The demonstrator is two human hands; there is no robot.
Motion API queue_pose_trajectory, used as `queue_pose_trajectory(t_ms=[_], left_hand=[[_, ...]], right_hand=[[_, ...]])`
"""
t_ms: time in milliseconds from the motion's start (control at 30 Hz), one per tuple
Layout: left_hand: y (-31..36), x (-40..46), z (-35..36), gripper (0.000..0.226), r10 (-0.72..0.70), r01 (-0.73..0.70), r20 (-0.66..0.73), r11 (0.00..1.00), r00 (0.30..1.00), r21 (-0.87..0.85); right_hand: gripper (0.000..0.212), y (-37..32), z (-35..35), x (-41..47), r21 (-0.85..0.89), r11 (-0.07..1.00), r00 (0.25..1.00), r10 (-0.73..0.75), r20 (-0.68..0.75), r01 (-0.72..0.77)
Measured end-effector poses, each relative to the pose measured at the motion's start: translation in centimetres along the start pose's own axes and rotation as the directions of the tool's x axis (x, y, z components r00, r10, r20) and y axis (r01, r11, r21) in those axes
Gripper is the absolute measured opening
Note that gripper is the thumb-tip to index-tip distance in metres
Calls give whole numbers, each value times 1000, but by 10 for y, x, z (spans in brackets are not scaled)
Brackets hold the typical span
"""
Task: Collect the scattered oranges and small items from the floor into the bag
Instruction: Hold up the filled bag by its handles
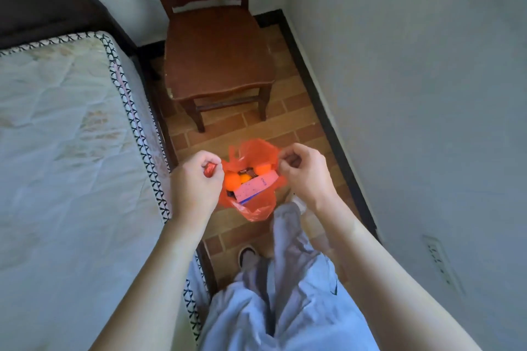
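A: What is the person wearing?
B: Loose, light grey-blue trousers (288, 305) at the lower centre of the frame. Both forearms are bare, without sleeves.
A: And footwear?
B: A black-and-white shoe (247, 256).

Wooden chair (216, 60) beside a mattress (62, 151).

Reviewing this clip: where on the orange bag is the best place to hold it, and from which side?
By the two top edges, from above. The orange bag is thin plastic, hanging open with oranges and a pink box inside. The left hand and right hand each pinch one side, which keeps the mouth up.
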State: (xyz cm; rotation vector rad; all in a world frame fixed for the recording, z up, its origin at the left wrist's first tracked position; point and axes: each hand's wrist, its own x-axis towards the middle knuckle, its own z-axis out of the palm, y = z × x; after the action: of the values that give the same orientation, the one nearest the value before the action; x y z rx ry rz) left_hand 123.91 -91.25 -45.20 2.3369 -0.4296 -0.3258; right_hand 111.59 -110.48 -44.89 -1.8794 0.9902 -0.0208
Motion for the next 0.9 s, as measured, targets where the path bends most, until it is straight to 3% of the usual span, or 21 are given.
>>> queue_pose_trajectory(t_ms=[133, 433, 633, 900], left_hand=[[47, -41, -22, 14, 66, -65, 20, 997, 998, -41], [130, -127, -40, 16, 156, -145, 212, 987, 965, -64], [182, -187, -17, 20, 204, -206, 267, 978, 942, -20], [249, -290, 30, 25, 323, -348, 310, 937, 894, 25]], right_hand=[[17, -12, -44, -67, 78, 994, 995, 81, -57, -76], [13, 6, -135, -193, 94, 979, 978, 190, -90, -182], [10, 43, -190, -258, 83, 977, 969, 206, -138, -196], [13, 110, -258, -352, 199, 960, 940, 241, -241, -195]])
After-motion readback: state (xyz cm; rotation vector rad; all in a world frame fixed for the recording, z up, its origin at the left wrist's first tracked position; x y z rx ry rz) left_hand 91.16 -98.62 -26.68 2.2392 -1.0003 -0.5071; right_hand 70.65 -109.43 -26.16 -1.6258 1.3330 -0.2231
